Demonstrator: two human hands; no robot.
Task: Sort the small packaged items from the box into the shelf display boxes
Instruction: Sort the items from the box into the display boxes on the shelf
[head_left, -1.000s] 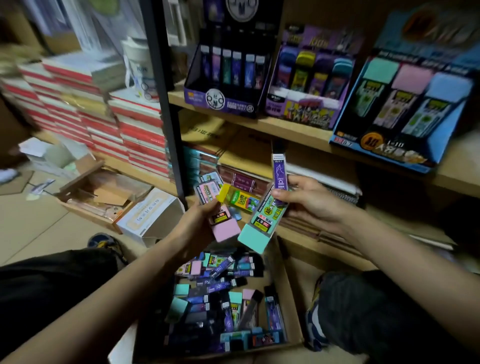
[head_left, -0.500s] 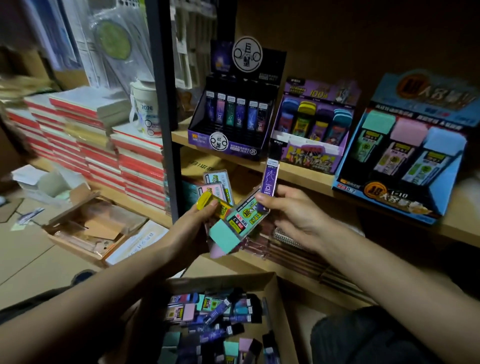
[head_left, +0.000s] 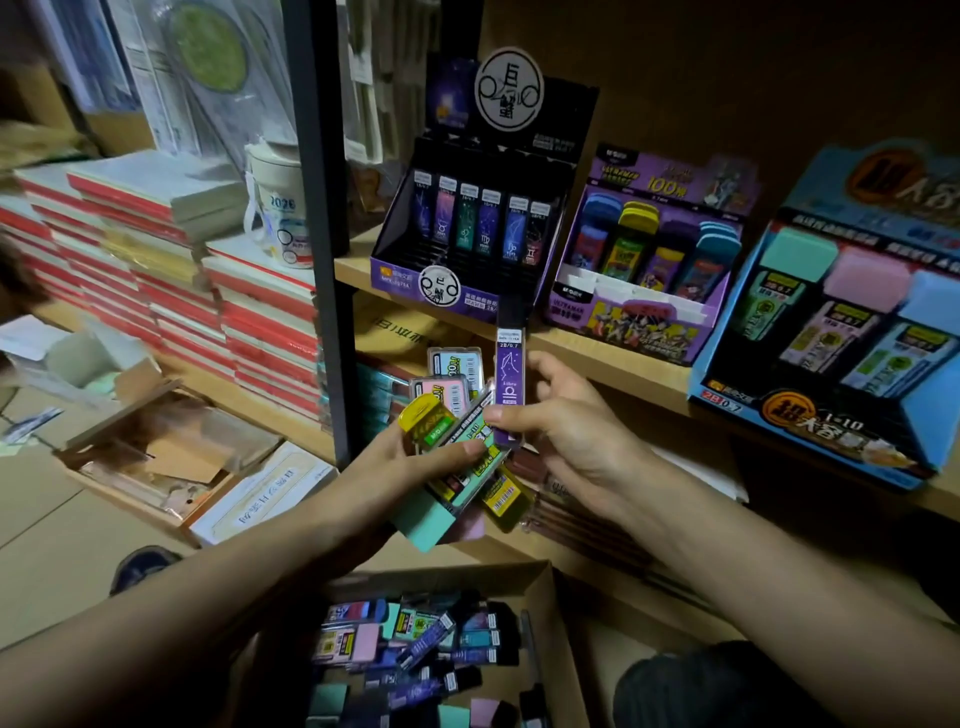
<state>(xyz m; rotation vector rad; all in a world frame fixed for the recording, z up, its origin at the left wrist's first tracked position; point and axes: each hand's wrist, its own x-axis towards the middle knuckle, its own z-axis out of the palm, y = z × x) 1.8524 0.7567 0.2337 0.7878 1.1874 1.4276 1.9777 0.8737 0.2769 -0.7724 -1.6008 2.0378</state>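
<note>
My left hand (head_left: 415, 457) grips a fanned bundle of lead cases (head_left: 452, 488): a teal-capped one, a yellow-capped one and pink and white ones behind. My right hand (head_left: 561, 431) pinches a slim purple lead tube (head_left: 510, 379) upright, just below the shelf edge. On the shelf stand three display boxes: a black-purple one (head_left: 467, 291) with slim tubes, a purple one (head_left: 628, 317) with coloured cases, and a blue one (head_left: 810, 415) with teal, pink and blue cases. The cardboard box (head_left: 550, 613) below holds several mixed cases.
A dark metal shelf post (head_left: 322, 234) rises left of the display boxes. Stacked red-edged booklets (head_left: 171, 291) and a white cup (head_left: 280, 208) fill the left shelf. Open cartons (head_left: 156, 457) lie on the floor at left. My knee (head_left: 717, 686) is at bottom right.
Both hands rose from above the cardboard box toward the shelf. The teal-capped case passed from my right hand into the left bundle; the right hand now keeps only the purple tube.
</note>
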